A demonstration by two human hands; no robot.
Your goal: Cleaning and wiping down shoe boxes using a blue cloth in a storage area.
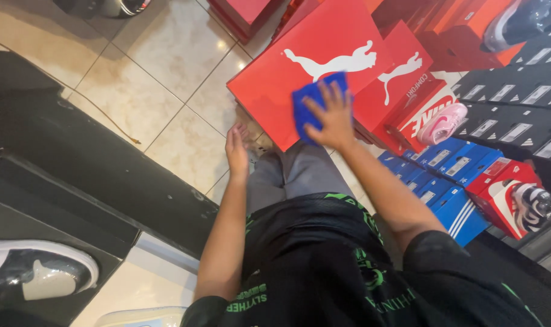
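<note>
A large red shoe box point(299, 42) with a white animal figure on its lid rests tilted against my knees. My right hand point(333, 118) lies flat on the lid, pressing a blue cloth point(308, 106) against it, fingers spread over the cloth. My left hand point(237, 150) is at the box's lower left edge, fingers straight; whether it touches the box I cannot tell. I wear grey trousers and a black shirt with green print.
More red boxes point(402, 79) lean behind. Blue boxes point(445, 181) and black boxes point(517, 115) are stacked at right, with a pink shoe point(443, 123) and a wrapped shoe point(532, 206) on them. Left is a dark shelf point(88, 157) with a black-and-white shoe point(36, 269). Tiled floor point(160, 66).
</note>
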